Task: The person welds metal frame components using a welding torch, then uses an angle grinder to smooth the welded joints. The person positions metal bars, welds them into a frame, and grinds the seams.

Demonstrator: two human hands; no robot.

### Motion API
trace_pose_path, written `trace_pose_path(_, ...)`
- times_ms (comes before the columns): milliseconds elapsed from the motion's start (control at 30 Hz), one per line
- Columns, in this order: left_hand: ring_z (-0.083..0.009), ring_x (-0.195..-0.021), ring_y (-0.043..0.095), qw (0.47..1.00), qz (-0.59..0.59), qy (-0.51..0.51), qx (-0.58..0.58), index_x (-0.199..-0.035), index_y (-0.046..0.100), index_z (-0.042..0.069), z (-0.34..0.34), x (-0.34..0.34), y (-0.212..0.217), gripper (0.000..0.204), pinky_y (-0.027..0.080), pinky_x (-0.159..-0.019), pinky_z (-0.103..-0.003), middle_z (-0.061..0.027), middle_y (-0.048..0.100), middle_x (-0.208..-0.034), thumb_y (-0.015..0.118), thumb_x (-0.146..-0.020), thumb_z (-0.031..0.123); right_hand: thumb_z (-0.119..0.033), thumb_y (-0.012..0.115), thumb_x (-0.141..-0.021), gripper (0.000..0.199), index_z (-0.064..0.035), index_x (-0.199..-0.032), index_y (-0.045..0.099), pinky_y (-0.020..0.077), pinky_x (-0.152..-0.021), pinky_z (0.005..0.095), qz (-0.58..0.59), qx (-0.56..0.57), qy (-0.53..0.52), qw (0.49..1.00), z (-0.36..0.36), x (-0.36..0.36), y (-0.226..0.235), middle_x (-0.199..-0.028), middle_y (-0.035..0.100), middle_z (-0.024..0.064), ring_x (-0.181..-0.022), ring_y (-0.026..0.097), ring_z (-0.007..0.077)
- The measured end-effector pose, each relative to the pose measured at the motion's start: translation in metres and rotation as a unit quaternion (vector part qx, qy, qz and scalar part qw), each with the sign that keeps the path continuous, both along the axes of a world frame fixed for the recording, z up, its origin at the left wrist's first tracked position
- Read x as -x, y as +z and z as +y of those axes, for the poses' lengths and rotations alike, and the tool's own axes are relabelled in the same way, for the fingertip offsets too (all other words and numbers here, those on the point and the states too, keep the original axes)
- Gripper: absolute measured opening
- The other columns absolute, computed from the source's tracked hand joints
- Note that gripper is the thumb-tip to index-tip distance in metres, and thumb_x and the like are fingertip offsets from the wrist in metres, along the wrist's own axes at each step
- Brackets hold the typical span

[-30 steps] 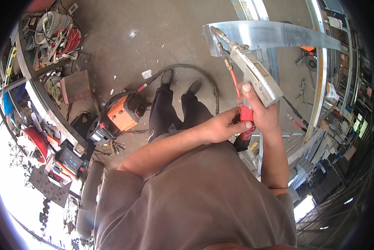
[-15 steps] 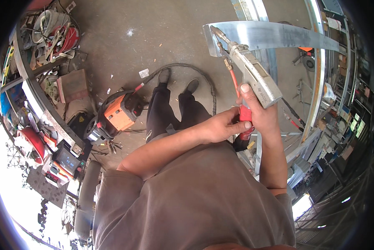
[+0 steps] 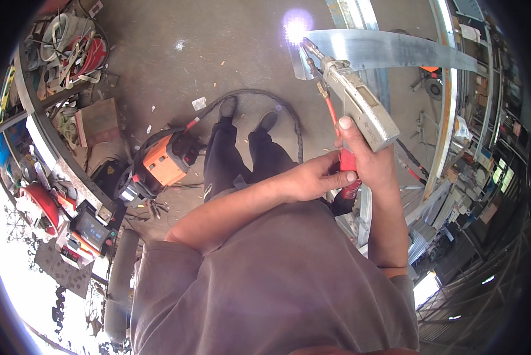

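Observation:
My right hand (image 3: pixel 366 155) is wrapped round a metal welding gun (image 3: pixel 360 103), its thumb lying along the body. Lower on the same tool, my left hand (image 3: pixel 323 176) is closed round the red handle (image 3: pixel 348 165). The gun's nozzle points away and to the left, at the end of a shiny sheet-metal piece (image 3: pixel 389 50). A bright white-violet flash (image 3: pixel 296 28) glows at the nozzle tip and hides the corner of the sheet there. An orange-red hose (image 3: pixel 330 109) runs along the gun's left side.
An orange machine (image 3: pixel 166 161) stands on the floor to the left, with a thick black cable (image 3: pixel 277 103) curving past my feet. A steel frame (image 3: pixel 440 136) rises at right. A cluttered rack (image 3: pixel 58 157) lines the left side; a red cable reel (image 3: pixel 94 56) sits far left.
A bright flash has appeared at the nozzle tip. Both hands keep their hold on the welding gun, almost unmoved. The view has shifted slightly.

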State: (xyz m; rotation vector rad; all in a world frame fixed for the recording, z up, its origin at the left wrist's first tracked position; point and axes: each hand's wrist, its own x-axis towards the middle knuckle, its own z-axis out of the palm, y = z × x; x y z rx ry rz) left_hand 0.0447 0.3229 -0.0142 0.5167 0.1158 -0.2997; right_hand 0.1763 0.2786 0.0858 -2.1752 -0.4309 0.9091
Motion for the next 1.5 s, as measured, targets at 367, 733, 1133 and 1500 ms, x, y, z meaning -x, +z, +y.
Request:
trace_pose_path(367, -0.0217, -0.126, 0.059, 1.000, 0.001, 0.002, 0.010, -0.149, 0.046, -0.004, -0.005, 0.003, -0.002, 0.063, 0.047, -0.109, -0.037, -0.0153, 0.063, -0.133, 0.064, -0.108, 0.041, -0.031, 0.072, -0.104, 0.031, -0.0004, -0.108, 0.067, 0.0524, -0.067, 0.0317, 0.001, 0.004, 0.013, 1.000, -0.003, 0.001, 0.000, -0.087, 0.067, 0.0045, -0.074, 0.065, 0.0143)
trace_pose_path(733, -0.0204, -0.122, 0.060, 1.000, 0.005, 0.012, 0.012, -0.145, 0.049, -0.004, -0.009, 0.006, -0.001, 0.058, 0.048, -0.107, -0.037, -0.0142, 0.064, -0.130, 0.064, -0.109, 0.038, -0.029, 0.071, -0.104, 0.029, -0.0004, -0.109, 0.067, 0.0521, -0.067, 0.0312, 0.009, 0.007, 0.010, 1.000, -0.006, 0.003, -0.001, -0.085, 0.067, 0.0044, -0.074, 0.065, 0.0139)
trace_pose_path(1133, -0.0230, -0.127, 0.058, 1.000, -0.010, -0.007, -0.008, -0.148, 0.046, -0.005, -0.006, 0.009, 0.004, 0.064, 0.046, -0.111, -0.038, -0.0173, 0.062, -0.135, 0.062, -0.109, 0.043, -0.031, 0.071, -0.104, 0.030, -0.0013, -0.102, 0.068, 0.0522, -0.068, 0.0316, 0.008, 0.027, 0.008, 1.000, -0.012, 0.007, 0.004, -0.085, 0.068, 0.0036, -0.075, 0.065, 0.0138)
trace_pose_path(1500, -0.0248, -0.131, 0.057, 1.000, -0.007, -0.023, -0.012, -0.151, 0.042, -0.006, -0.009, 0.011, 0.006, 0.070, 0.045, -0.113, -0.039, -0.0194, 0.061, -0.138, 0.062, -0.108, 0.045, -0.032, 0.073, -0.103, 0.032, -0.0009, -0.104, 0.069, 0.0526, -0.067, 0.0317, 0.014, 0.027, 0.000, 1.000, -0.016, 0.011, 0.006, -0.085, 0.069, 0.0041, -0.075, 0.066, 0.0137)
